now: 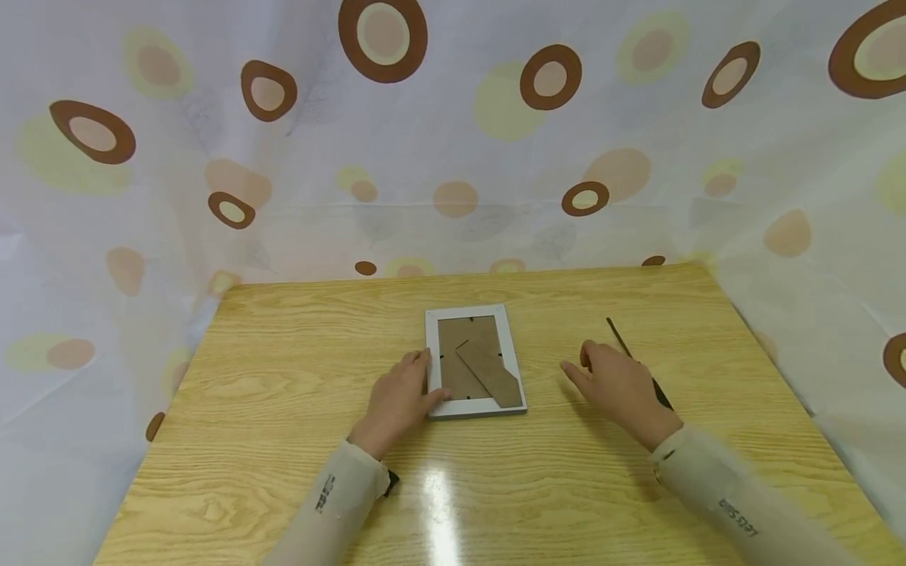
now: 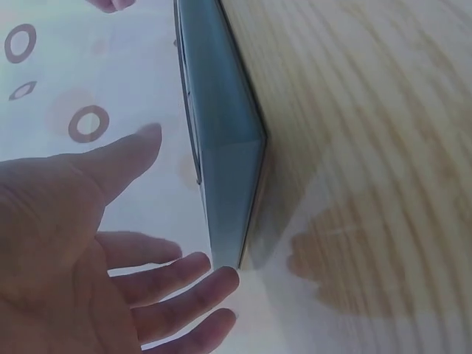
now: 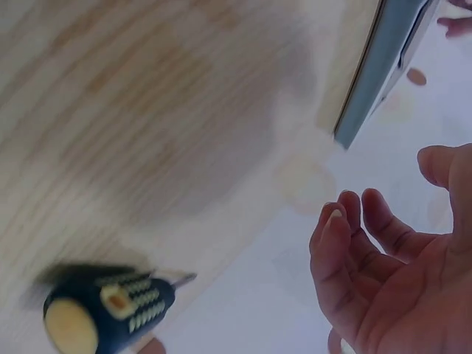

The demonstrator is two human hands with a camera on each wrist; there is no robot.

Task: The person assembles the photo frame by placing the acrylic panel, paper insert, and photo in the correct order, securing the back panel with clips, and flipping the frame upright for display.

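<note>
A white picture frame [image 1: 476, 407] lies face down on the table, its brown backing board and slanted stand leg [image 1: 488, 369] facing up. Beside its left edge is my left hand [image 1: 398, 401], thumb near the front left corner and fingers loosely extended. The left wrist view shows the frame's grey side [image 2: 228, 162] close to the fingertips; whether they touch cannot be told. To the right of the frame, my right hand [image 1: 619, 393] hovers over the table with loosely bent fingers, holding nothing. A screwdriver [image 1: 661, 393] lies just beyond it, partly covered by the hand; its dark handle [image 3: 136, 302] shows in the right wrist view.
The wooden table [image 1: 297, 346] carries the frame and screwdriver. A white sheet with brown and yellow spots [image 1: 456, 228] hangs behind the table and along both sides. Small dark tabs [image 1: 500, 355] sit around the edge of the backing board.
</note>
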